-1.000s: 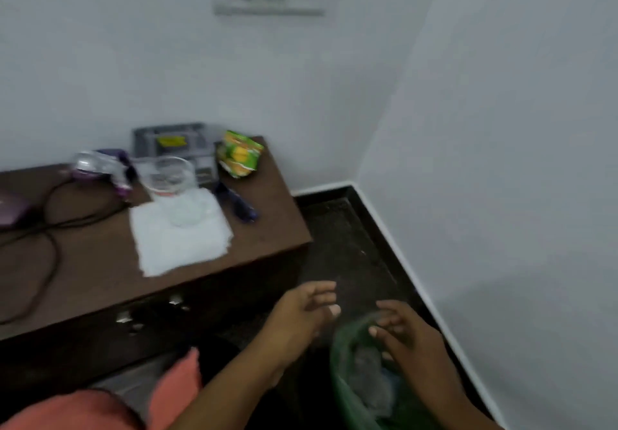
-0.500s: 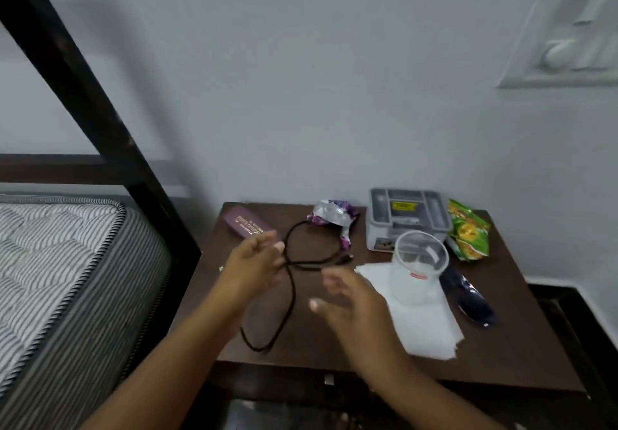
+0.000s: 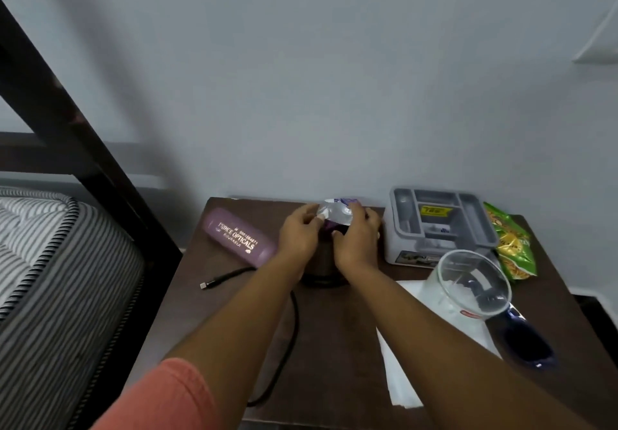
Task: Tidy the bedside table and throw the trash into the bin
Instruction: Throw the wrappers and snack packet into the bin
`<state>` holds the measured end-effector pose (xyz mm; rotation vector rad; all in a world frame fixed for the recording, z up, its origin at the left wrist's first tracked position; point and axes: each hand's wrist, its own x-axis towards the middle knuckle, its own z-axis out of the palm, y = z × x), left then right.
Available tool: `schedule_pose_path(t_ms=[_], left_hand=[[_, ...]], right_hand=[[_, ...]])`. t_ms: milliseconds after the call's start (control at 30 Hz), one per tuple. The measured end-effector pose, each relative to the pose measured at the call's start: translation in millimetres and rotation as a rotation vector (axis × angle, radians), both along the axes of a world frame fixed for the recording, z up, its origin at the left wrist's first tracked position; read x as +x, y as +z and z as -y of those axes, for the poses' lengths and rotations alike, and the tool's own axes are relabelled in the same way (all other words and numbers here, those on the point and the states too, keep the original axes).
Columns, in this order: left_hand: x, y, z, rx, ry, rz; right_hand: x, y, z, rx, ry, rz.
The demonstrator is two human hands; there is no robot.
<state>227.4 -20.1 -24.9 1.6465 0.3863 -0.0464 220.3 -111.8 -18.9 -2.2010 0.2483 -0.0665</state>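
A crumpled purple and silver wrapper [image 3: 335, 212] lies at the back of the brown bedside table [image 3: 337, 356], near the wall. My left hand [image 3: 299, 234] touches its left side and my right hand [image 3: 357, 239] curls round its right side, both with fingers on the foil. A green snack packet [image 3: 510, 245] lies at the table's back right. The bin is out of view.
On the table: a purple spectacle case [image 3: 238, 237] at back left, a black cable [image 3: 287, 329] down the middle, a grey organiser tray [image 3: 438, 225], a clear glass [image 3: 471, 282] on white paper [image 3: 398, 372], dark sunglasses [image 3: 526, 339]. A striped mattress [image 3: 57, 282] and black bed frame stand left.
One second ago my hands were over the green-lined bin on the floor. The view swung left to the table, and both hands reached forward onto the purple and silver wrapper.
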Motion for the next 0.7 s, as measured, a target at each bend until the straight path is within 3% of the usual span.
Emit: schedule_pose_path(t_ms=[233, 700], left_hand=[[-15, 13, 2, -0.121, 0.057, 0.106], [-153, 134, 30, -0.167, 0.094, 0.392]], right_hand=[[-4, 18, -6, 0.107, -0.004, 0.092], [-128, 125, 36, 0.208, 0.185, 0.338]])
